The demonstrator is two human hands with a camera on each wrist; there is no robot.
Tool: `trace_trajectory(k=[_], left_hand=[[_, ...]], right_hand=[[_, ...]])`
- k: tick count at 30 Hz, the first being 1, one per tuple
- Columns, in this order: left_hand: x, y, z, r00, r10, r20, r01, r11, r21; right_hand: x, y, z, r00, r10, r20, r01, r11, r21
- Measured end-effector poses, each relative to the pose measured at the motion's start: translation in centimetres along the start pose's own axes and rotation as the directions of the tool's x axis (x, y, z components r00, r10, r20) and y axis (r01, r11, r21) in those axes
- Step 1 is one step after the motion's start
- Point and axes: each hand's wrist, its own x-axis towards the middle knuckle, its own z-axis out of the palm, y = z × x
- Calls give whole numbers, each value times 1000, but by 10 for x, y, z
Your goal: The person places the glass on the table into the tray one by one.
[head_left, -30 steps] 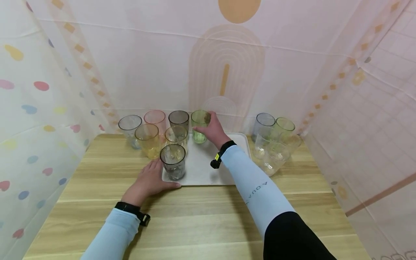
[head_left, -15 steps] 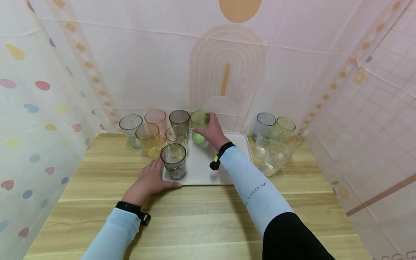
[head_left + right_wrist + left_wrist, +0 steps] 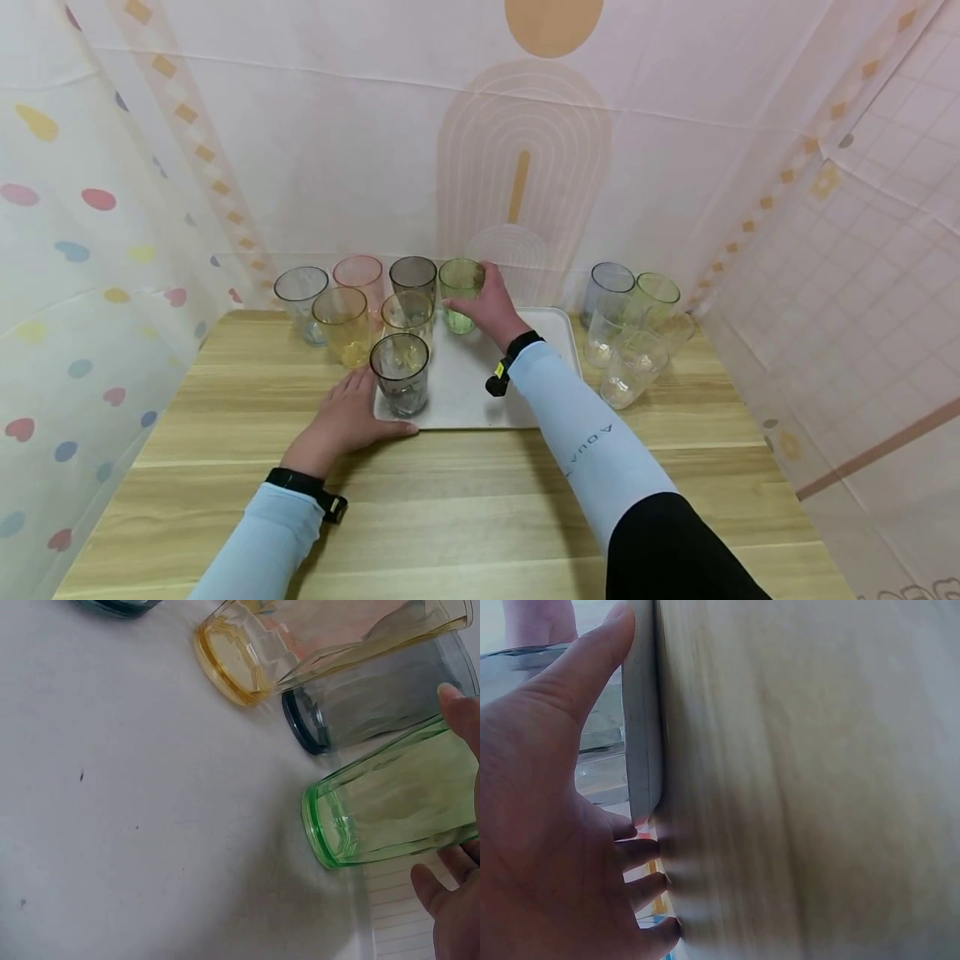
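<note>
My right hand (image 3: 492, 302) grips the green glass (image 3: 457, 293) near its rim, at the back of the white tray (image 3: 468, 379). In the right wrist view, the thumb and fingers lie on opposite sides of this green glass (image 3: 390, 802). At the tray's front left corner rests my left hand (image 3: 341, 423); its thumb (image 3: 592, 660) lies along the front edge and its spread fingers reach down beside the left side. A smoky grey glass (image 3: 401, 387) stands on that corner. Behind it are a pale amber glass (image 3: 407, 321) and a dark grey glass (image 3: 412, 279).
Left of the tray stand a clear glass (image 3: 302, 300), a yellow glass (image 3: 341, 329) and a pink glass (image 3: 360, 279). Several more glasses, among them a bluish one (image 3: 607, 283) and a green one (image 3: 660, 292), cluster at the right. A patterned cloth (image 3: 337, 167) hangs behind the wooden table (image 3: 450, 517).
</note>
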Motion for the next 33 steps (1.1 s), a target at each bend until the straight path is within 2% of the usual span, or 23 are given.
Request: trace_trajectory(k=[5, 9, 14, 20, 25, 28, 33], left_hand=[[3, 1, 0, 1000, -4, 18, 4, 1000, -10], [7, 2, 2, 1000, -1, 28, 2, 1000, -21], [9, 0, 6, 1000, 21, 18, -20, 999, -34], [7, -5, 6, 1000, 19, 11, -19, 1000, -24], [6, -6, 5, 1000, 19, 17, -19, 1000, -22], [6, -6, 5, 1000, 22, 16, -22, 1000, -18], [6, -5, 6, 999, 31, 8, -31, 999, -17]], right_hand=[[-11, 3, -10, 999, 42, -28, -41, 998, 41], [-37, 7, -24, 993, 85, -82, -84, 996, 10], [-92, 10, -40, 989, 130, -72, -134, 990, -39], [-172, 22, -69, 995, 92, -45, -94, 995, -44], [-227, 38, -105, 988, 77, -133, -86, 994, -65], [-251, 50, -126, 967, 99, -236, -123, 988, -91], [-273, 67, -156, 896, 212, -389, -257, 964, -66]])
